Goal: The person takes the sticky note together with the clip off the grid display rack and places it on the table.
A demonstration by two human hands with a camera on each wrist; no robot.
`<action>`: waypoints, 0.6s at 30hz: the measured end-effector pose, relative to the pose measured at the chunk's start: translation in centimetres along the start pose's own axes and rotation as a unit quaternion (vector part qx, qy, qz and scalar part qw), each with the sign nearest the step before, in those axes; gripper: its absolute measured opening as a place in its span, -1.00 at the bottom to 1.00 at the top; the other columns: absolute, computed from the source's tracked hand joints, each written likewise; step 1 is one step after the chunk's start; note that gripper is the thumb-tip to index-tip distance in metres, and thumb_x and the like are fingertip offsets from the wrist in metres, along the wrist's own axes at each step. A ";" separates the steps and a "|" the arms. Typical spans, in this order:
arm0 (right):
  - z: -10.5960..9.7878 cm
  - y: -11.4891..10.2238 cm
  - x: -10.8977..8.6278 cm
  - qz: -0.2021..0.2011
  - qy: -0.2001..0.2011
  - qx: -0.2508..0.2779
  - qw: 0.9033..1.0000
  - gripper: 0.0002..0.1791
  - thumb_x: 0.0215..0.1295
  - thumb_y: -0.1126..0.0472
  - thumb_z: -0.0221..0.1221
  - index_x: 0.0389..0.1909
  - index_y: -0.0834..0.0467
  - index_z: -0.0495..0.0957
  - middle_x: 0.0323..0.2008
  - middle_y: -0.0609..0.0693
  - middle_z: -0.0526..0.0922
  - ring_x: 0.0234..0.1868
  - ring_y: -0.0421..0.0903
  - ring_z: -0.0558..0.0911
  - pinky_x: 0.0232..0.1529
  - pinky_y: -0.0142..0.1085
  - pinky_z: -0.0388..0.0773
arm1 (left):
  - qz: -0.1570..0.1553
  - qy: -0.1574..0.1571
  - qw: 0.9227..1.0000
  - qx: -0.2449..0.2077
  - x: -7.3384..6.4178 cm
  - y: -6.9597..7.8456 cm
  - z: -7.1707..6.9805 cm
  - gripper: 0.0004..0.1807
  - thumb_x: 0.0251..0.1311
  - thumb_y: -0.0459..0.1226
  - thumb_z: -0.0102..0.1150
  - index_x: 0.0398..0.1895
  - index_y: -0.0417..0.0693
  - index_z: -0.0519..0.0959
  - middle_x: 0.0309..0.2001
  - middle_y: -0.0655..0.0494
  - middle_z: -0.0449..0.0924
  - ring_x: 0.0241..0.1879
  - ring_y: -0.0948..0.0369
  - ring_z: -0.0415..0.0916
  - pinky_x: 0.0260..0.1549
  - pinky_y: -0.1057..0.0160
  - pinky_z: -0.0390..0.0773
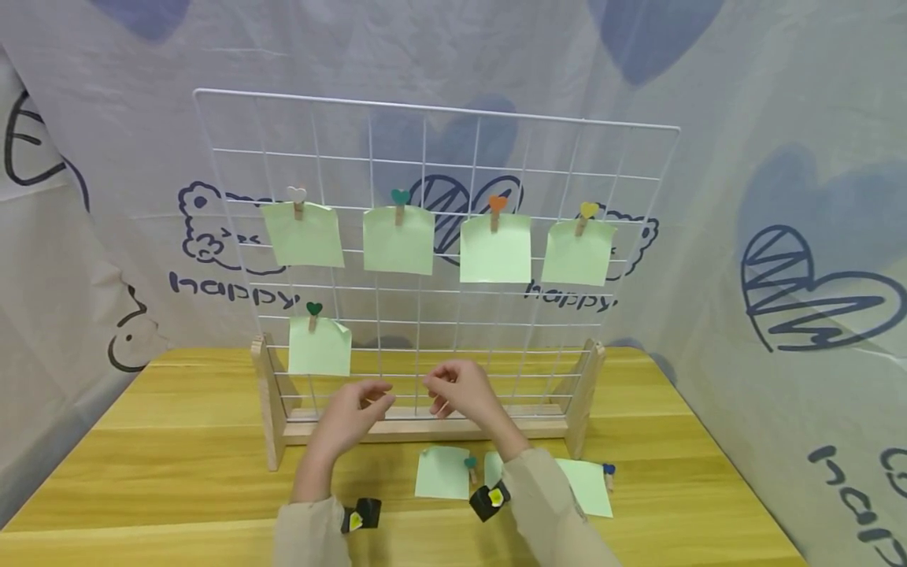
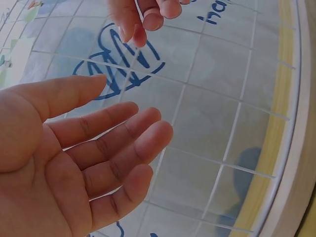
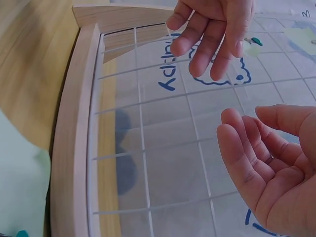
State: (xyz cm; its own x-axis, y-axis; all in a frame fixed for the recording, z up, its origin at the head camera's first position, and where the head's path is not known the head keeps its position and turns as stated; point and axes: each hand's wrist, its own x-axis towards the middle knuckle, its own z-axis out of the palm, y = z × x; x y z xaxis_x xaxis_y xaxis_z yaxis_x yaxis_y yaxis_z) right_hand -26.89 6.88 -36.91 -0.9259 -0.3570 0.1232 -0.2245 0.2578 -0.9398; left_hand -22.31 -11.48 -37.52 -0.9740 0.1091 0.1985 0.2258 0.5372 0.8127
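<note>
On your left, a broad strip of the counter (image 1: 177,441) gives you room between its left edge and the left post (image 1: 268,402). From there the white wire grid (image 1: 423,162) stands upright, set in from the counter's back edge, with a wooden base bar (image 1: 425,430) along its foot. Nearest the left post hangs the lower green note (image 1: 319,350) under a dark green heart clip (image 1: 314,309); above it, the upper row starts with a note (image 1: 305,240) under a white heart clip and runs rightward with teal, orange and yellow ones. Your left hand (image 1: 350,413) sits low before the grid, right of the lower note, thumb apart from loosely bent, slightly spread fingers. A gap separates it from your right hand (image 1: 460,390), whose fingers curve softly with the thumb just off their tips. You have open squares right of both hands, up to the right post (image 1: 585,394). Toward the counter's front edge lie a loose note (image 1: 441,476) with a teal clip (image 1: 472,468), another partly behind your right wrist, and, nearest the counter's right edge, a third note (image 1: 588,488) beside a blue clip (image 1: 609,472).
</note>
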 end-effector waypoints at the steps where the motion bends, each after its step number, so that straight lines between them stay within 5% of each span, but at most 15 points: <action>1: 0.0 -0.1 0.1 -0.005 -0.001 0.000 1.000 -0.80 0.20 0.28 0.11 -0.33 0.40 0.52 -0.58 0.09 0.51 -0.67 -0.13 0.55 -0.62 -0.26 0.54 | 0.002 0.001 1.000 -0.001 0.0 0.1 -0.1 -0.68 0.18 -0.28 0.06 -0.06 -0.31 0.49 -0.31 0.02 0.56 -0.43 0.19 0.50 -0.50 0.27 0.47; 12: 0.6 -1.6 0.7 -0.004 -0.002 -0.007 1.000 -0.79 0.20 0.30 0.11 -0.31 0.43 0.51 -0.53 0.18 0.53 -0.64 -0.02 0.56 -0.62 -0.27 0.54 | 0.013 0.008 1.000 0.003 -0.3 1.0 -1.6 -0.67 0.21 -0.25 0.02 -0.04 -0.31 0.48 -0.20 -0.08 0.56 -0.30 0.11 0.51 -0.36 0.19 0.50; 18: 1.0 -2.2 0.9 -0.012 0.000 -0.014 1.000 -0.83 0.19 0.30 0.11 -0.33 0.37 0.52 -0.52 0.21 0.53 -0.68 -0.14 0.53 -0.62 -0.29 0.54 | 0.014 0.021 1.000 0.011 -0.5 1.2 -2.3 -0.67 0.22 -0.26 0.02 -0.03 -0.31 0.47 -0.17 -0.10 0.55 -0.29 0.10 0.51 -0.38 0.21 0.50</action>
State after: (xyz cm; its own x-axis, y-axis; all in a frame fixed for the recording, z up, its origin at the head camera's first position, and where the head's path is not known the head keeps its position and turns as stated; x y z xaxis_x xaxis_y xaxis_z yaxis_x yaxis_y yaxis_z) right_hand -26.88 5.07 -35.06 -0.9205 -0.3629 0.1453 -0.2544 0.2741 -0.9274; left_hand -21.46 -12.82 -35.40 -0.9658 0.0896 0.2433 0.2514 0.5532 0.7942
